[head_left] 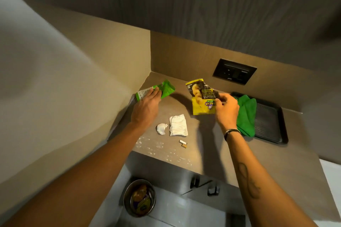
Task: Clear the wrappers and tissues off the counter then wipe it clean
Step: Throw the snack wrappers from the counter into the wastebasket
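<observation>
Counter (212, 145) is a matte brown slab tucked into a corner, smooth enough that the white crumbs at about 7 o'clock show up plainly. Black tray (275, 134) at 3 o'clock looks ribbed and rigid, with a soft green cloth (247, 116) bunched over its near edge, probably the wiping rag for later.

Right hand (227, 107) has its fingers pinched on a crinkly yellow wrapper (202, 97), lifted off the surface around 1 o'clock. Left hand (147, 105) is curled down over a glossy green wrapper (162, 89) at 11 o'clock; it seems gripped, but I can't tell if it's clear of the counter.

If it were me I'd scrunch both in the fists so they don't spring open, then drop them in the round metal bin (139, 198) down at 7 o'clock on the floor.

Still lying dead centre: a folded tissue (178, 125), a balled-up tissue (162, 128) just beside it, and two tiny butts (183, 143) near 6 o'clock.
</observation>
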### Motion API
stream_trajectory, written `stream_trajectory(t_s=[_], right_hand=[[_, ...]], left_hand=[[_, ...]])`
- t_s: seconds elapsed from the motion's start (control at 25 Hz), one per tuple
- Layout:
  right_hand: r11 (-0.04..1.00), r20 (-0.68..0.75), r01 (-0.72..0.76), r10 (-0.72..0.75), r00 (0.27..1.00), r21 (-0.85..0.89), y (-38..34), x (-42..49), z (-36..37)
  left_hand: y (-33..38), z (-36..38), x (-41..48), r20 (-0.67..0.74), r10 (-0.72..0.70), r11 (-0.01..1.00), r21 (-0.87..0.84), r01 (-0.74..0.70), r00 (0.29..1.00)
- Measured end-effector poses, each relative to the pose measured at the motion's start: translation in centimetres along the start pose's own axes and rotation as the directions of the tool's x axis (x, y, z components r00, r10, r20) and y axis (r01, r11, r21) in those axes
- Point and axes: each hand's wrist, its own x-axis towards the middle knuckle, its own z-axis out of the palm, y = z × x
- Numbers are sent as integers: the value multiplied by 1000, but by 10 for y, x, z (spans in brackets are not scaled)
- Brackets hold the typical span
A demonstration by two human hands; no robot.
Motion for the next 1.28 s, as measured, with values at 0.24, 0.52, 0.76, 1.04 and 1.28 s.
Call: stream_trajectory(t_s=[0.24, 0.52, 0.76, 1.04, 1.28], right_hand=[[921, 69, -42, 17, 997, 386, -24, -142, -11], [848, 333, -299, 156, 930, 437, 25, -316, 19], [804, 535, -569, 408, 740, 174, 137, -391, 100], [691, 497, -722, 621, 607, 18, 302, -430, 233], [728, 485, -685, 592, 644, 21, 402, -423, 345]], left_hand=[[9, -43, -118, -244, 56, 990, -114, -86, 968], [-21, -9, -305, -275, 50, 994, -79, -74, 960], [-64, 110, -424, 33, -58, 998, -5, 59, 998], [-105, 303, -478, 323, -252, 966, 33, 255, 913], [-162, 449, -478, 432, -254, 962, 16, 274, 866]])
